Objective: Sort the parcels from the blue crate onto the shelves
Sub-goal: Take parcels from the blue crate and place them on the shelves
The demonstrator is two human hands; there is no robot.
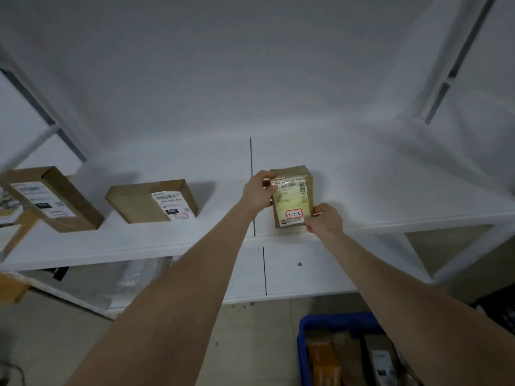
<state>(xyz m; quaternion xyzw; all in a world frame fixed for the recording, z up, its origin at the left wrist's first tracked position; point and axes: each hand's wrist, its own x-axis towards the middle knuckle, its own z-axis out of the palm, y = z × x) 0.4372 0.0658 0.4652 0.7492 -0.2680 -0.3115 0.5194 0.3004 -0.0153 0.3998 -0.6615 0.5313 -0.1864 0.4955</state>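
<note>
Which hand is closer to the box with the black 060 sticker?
Left. The left hand grips the held parcel on the side facing the 060 box; the right hand grips its far corner.

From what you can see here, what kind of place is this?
Probably a parcel sorting or storage room. White metal shelves hold labelled cardboard parcels, a blue crate on the floor holds more, and both hands set down a parcel marked 3-3-5.

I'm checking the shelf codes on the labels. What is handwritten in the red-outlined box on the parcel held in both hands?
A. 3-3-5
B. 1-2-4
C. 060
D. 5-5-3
A: the red-outlined box low on the label of the held parcel reads 3-3-5, with the left hand on its upper left edge and the right hand at its lower right corner.
</note>
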